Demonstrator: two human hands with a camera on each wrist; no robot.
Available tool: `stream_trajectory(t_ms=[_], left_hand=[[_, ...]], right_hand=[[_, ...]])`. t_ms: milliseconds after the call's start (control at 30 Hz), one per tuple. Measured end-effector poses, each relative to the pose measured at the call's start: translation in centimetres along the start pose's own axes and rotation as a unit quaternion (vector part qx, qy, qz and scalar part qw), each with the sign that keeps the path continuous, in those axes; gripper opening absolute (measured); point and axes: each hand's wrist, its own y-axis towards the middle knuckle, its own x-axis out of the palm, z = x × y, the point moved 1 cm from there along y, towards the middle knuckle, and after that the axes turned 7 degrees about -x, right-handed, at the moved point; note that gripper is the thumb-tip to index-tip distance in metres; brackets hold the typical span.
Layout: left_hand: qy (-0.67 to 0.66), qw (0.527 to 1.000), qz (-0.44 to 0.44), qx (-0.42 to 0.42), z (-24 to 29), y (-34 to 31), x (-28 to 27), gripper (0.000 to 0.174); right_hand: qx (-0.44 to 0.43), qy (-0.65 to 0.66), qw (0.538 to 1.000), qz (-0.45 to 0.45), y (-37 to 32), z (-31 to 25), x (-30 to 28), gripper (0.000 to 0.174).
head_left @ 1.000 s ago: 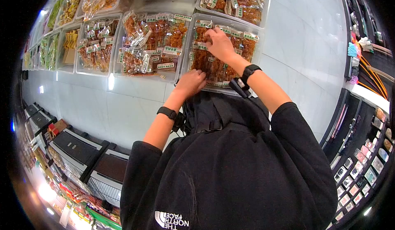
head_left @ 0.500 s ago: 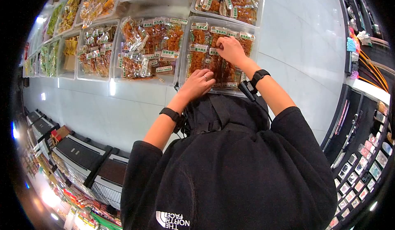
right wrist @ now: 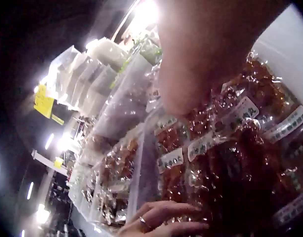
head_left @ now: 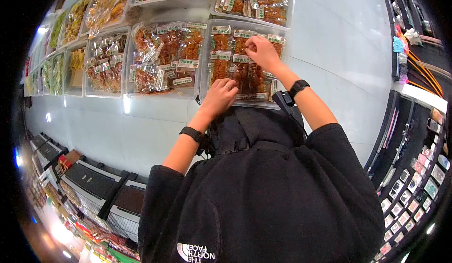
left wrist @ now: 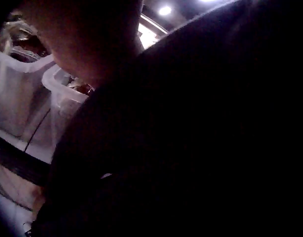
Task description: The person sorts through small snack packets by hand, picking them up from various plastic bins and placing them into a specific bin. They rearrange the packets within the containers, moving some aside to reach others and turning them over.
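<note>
A clear plastic bin point(head_left: 205, 77) in front of the person holds rows of sealed packets of reddish-brown snack food point(head_left: 220, 67) with white and green labels. The right hand point(head_left: 263, 55) reaches over the bin, fingers bent down onto the packets in its upper middle. Its fingertips are hidden in the right wrist view, so I cannot tell whether they pinch a packet. At the near left corner, the left hand point(head_left: 219, 96) lies over the bin's edge. The right wrist view shows its ringed fingers point(right wrist: 166, 210) extended across the packets. The left wrist view is mostly dark.
More bins of packets stand left, among them a neighbouring bin point(head_left: 198, 86) of similar packets, and another bin point(head_left: 287, 20) lies beyond. A black bag point(head_left: 254, 124) is against the person's front. Display racks point(head_left: 414, 178) line the right; black-topped cases point(head_left: 89, 180) stand at lower left.
The right hand has shifted rightward across the packets, from the bin's left part to its middle. The left hand has come farther over the near left corner. The head view has shifted slightly.
</note>
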Motion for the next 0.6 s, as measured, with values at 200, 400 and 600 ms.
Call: stream_trajectory(t_ms=[200,400,600], left_hand=[[-0.023,0.993,-0.033,0.113,0.5,3.0,1.1,0.02],[0.007,0.987,-0.098,0.129,0.7,4.0,1.8,0.021],[0.011,0.988,-0.088,0.125,0.3,3.3,2.1,0.026]], right_hand=[[-0.085,-0.173,0.979,-0.066,-2.8,1.8,-1.5,0.024],[-0.069,-0.211,0.973,-0.069,-2.5,2.4,-0.1,0.019],[-0.053,-0.198,0.973,-0.105,-1.9,3.7,0.1,0.009]])
